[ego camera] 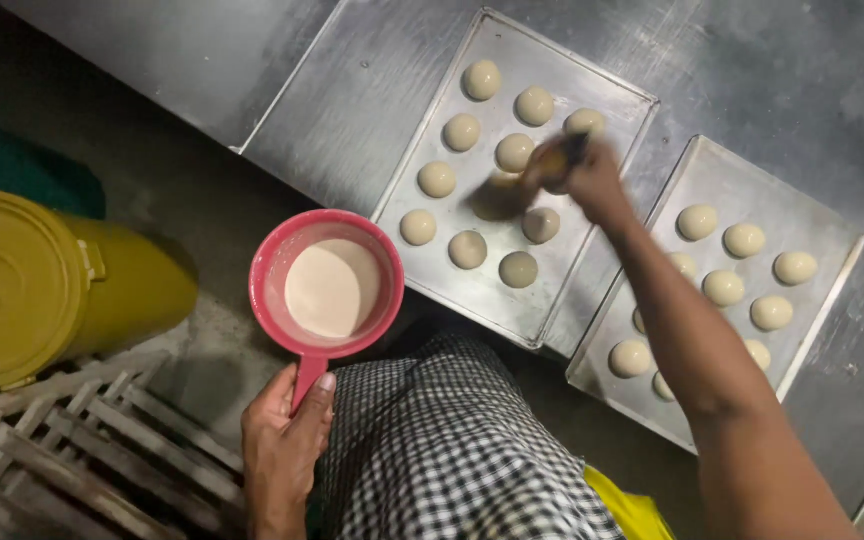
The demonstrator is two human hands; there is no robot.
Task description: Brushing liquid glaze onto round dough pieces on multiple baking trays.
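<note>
Nearest the camera, the left hand [282, 445] is wrapping closed around the handle of a round pink plastic scoop [327, 285], thumb pressing along the handle, and is holding it level off the table's near edge, over the floor. The scoop is carrying a pale, creamy liquid [332, 290] partway up its wall. Black-and-white checked cloth [442, 450] is covering the person's lap just beside that hand.

To the left, a slatted wooden pallet [62, 440] is lying on the grey concrete floor [202, 220], and a yellow lidded plastic drum [42, 280] is standing beside it, well apart from the scoop, leaving open floor between them.

Farther out, the right hand [587, 175] is reaching over a rectangular metal baking tray [432, 255] and is gripping the handle of a brush [537, 170], fingers closed on it; motion is blurring the bristle end among round pale dough balls [467, 248] sitting in spaced rows. A second metal tray [832, 300] with more dough balls is lying just beside the first, their long edges nearly touching. Both are resting on a dull, scuffed stainless steel table [752, 70], with bare steel stretching beyond.
</note>
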